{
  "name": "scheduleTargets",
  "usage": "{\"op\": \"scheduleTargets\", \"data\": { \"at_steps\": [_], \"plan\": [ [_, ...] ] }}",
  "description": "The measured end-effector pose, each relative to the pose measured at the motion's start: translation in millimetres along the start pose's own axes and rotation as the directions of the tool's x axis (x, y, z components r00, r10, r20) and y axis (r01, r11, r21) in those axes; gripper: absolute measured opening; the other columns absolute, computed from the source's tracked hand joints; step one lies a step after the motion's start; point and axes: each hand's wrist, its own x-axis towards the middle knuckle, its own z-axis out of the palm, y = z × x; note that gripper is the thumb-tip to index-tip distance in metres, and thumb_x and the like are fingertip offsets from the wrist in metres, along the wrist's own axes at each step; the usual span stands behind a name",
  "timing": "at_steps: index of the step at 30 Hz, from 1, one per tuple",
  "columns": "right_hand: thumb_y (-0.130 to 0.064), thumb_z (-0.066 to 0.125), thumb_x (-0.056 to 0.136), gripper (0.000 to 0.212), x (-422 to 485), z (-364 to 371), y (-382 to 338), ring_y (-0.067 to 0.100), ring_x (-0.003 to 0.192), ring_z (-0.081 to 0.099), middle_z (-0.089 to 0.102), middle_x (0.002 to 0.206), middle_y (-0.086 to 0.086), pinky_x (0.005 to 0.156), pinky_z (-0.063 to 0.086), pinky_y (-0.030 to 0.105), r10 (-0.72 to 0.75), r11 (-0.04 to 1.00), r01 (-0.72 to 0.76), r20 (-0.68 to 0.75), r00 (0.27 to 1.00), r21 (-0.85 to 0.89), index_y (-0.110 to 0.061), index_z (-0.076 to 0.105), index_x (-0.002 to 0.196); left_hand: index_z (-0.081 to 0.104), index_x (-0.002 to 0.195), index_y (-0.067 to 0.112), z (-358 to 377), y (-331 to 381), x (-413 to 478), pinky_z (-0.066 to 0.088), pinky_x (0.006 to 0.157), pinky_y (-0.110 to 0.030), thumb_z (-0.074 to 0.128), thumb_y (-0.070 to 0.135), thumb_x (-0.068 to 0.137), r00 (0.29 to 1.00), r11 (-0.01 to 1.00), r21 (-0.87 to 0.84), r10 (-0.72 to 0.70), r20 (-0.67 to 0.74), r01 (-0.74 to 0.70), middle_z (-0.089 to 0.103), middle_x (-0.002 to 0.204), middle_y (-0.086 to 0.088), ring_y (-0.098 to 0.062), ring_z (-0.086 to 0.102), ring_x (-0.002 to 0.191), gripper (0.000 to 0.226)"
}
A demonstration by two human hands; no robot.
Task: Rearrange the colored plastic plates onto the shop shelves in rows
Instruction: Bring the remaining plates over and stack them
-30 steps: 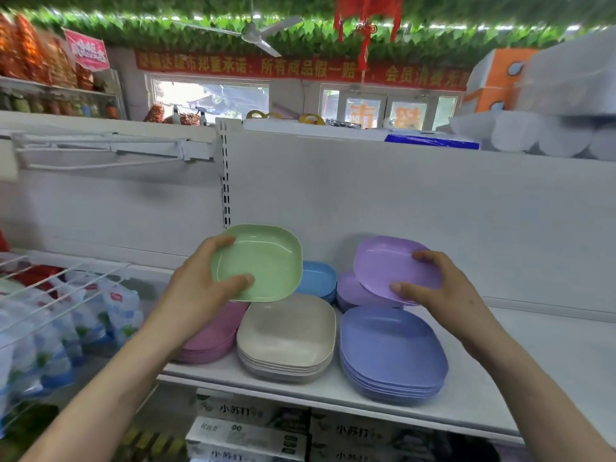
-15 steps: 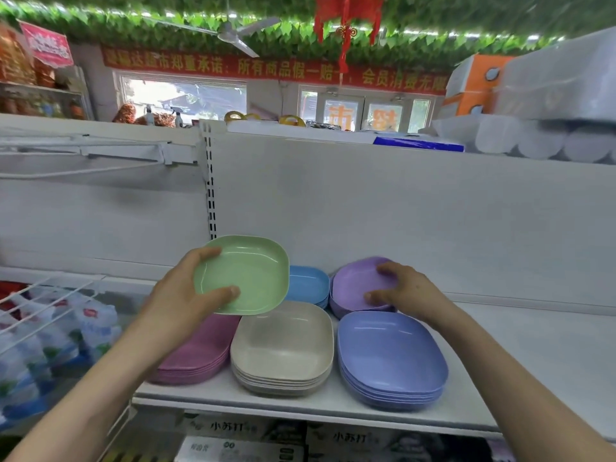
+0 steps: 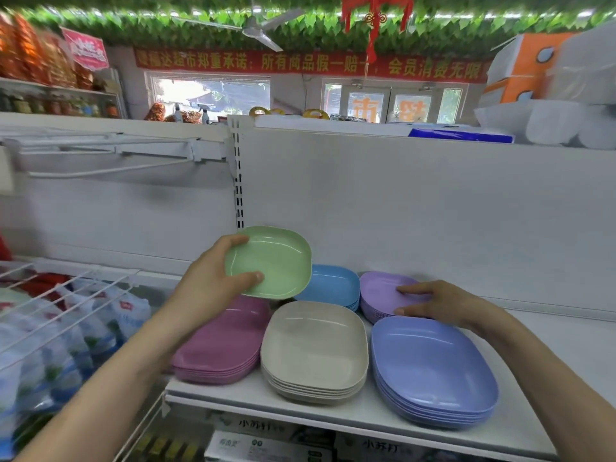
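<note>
Left hand (image 3: 213,281) gripped a small green plate (image 3: 270,261) by its left edge, thumb inside the well and fingers curled over the far rim. The plate was held in the air, tilted toward the camera, at centre frame, above the pink stack (image 3: 223,345) and in front of the blue stack (image 3: 333,285), touching neither as far as could be seen. No green stack was visible on the shelf (image 3: 550,345). The plate was judged to be kept up and clear until a place for it was settled, probably in the back row with the other small plates. Right hand (image 3: 433,301) lay on the lilac stack (image 3: 380,291) at centre right, fingers fairly straight across the top plate and thumb at the near rim. Whether it pinched that plate or only steadied the pile could not be told from this angle. Larger plates sat in the front row: pink, beige stack (image 3: 313,348), and periwinkle stack (image 3: 430,368), lower centre. Smaller ones sat behind, likely so that both rows stay visible. Bare shelf remained at the right of the frame.
</note>
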Motion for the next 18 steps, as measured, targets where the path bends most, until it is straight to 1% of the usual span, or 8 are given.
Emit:
{"op": "scheduleTargets", "data": {
  "at_steps": [2,4,6,8,9,12,15,18],
  "plan": [
    [-0.062,0.087,0.068,0.078,0.9,0.9,2.6,0.017,0.134,0.052,0.051,0.149,-0.011,0.109,0.042,0.032,0.01,1.0,-0.01,0.002,1.0,0.013,-0.048,0.059,0.14,0.051,0.144,0.033,-14.3,-9.4,17.6,0.045,0.104,-0.034,0.083,0.03,0.084,1.0,0.999,0.036,-0.013,0.01,0.013,0.056,0.136,0.009,-0.018,0.056,0.123,0.068],
    [-0.069,0.089,0.056,0.084,2.8,3.9,5.5,0.015,0.125,0.058,0.054,0.139,-0.014,0.106,0.046,0.035,0.034,0.998,-0.033,-0.008,0.999,0.059,-0.051,0.062,0.133,0.052,0.142,0.037,-26.7,-20.1,34.4,0.046,0.109,-0.041,0.083,0.037,0.078,0.999,0.998,0.055,-0.03,0.032,0.028,0.056,0.14,0.006,-0.019,0.055,0.125,0.071],
    [-0.057,0.09,0.066,0.064,2.2,7.4,5.6,0.013,0.1,0.072,0.064,0.127,-0.01,0.09,0.054,0.033,0.049,0.987,-0.041,-0.046,0.998,0.157,-0.046,0.067,0.126,0.052,0.143,0.037,-30.9,-29.3,47.8,0.046,0.109,-0.041,0.081,0.034,0.08,0.997,0.994,0.108,-0.042,0.065,0.035,0.056,0.142,0.003,-0.02,0.054,0.126,0.07],
    [-0.043,0.085,0.081,0.045,-1.4,8.7,5.0,0.015,0.081,0.074,0.073,0.106,-0.007,0.078,0.053,0.031,0.061,0.978,-0.033,-0.13,0.99,0.206,-0.038,0.07,0.123,0.049,0.147,0.035,-27.5,-37.5,55.5,0.044,0.108,-0.036,0.078,0.028,0.084,0.995,0.976,0.216,-0.043,0.089,0.023,0.055,0.146,0.0,-0.023,0.053,0.129,0.07],
    [-0.045,0.083,0.083,0.044,-2.9,8.1,6.6,0.016,0.083,0.073,0.073,0.1,-0.008,0.082,0.053,0.033,0.057,0.982,-0.02,-0.194,0.979,0.186,-0.036,0.07,0.124,0.048,0.149,0.035,-24.6,-41.8,58.3,0.044,0.108,-0.036,0.077,0.027,0.085,0.995,0.964,0.267,-0.034,0.09,0.009,0.055,0.147,-0.001,-0.024,0.052,0.131,0.071],
    [-0.051,0.078,0.085,0.045,-17.0,3.4,2.1,0.023,0.102,0.065,0.069,0.101,-0.007,0.092,0.047,0.038,0.062,0.991,-0.02,-0.316,0.947,0.135,-0.034,0.07,0.126,0.047,0.15,0.032,-17.6,-53.7,65.2,0.043,0.108,-0.036,0.077,0.029,0.085,0.995,0.951,0.309,-0.045,0.093,0.014,0.055,0.148,-0.003,-0.026,0.052,0.132,0.072],
    [-0.051,0.074,0.088,0.042,-33.5,-3.7,-7.7,0.026,0.093,0.062,0.064,0.088,0.0,0.083,0.045,0.038,0.057,0.993,-0.012,-0.394,0.917,0.116,-0.034,0.07,0.126,0.046,0.152,0.029,-10.2,-63.1,73.0,0.044,0.108,-0.035,0.079,0.034,0.084,0.989,0.931,0.364,-0.062,0.137,0.008,0.055,0.149,-0.004,-0.026,0.053,0.133,0.075],
    [-0.049,0.07,0.091,0.036,-47.8,-7.7,-22.1,0.018,0.078,0.056,0.058,0.079,0.0,0.074,0.043,0.038,0.017,0.994,0.034,-0.456,0.89,0.102,-0.033,0.071,0.123,0.052,0.148,0.024,-2.5,-67.8,79.8,0.041,0.109,-0.034,0.081,0.038,0.083,0.975,0.928,0.373,-0.077,0.21,-0.007,0.051,0.15,-0.003,-0.024,0.049,0.135,0.072]
  ]
}}
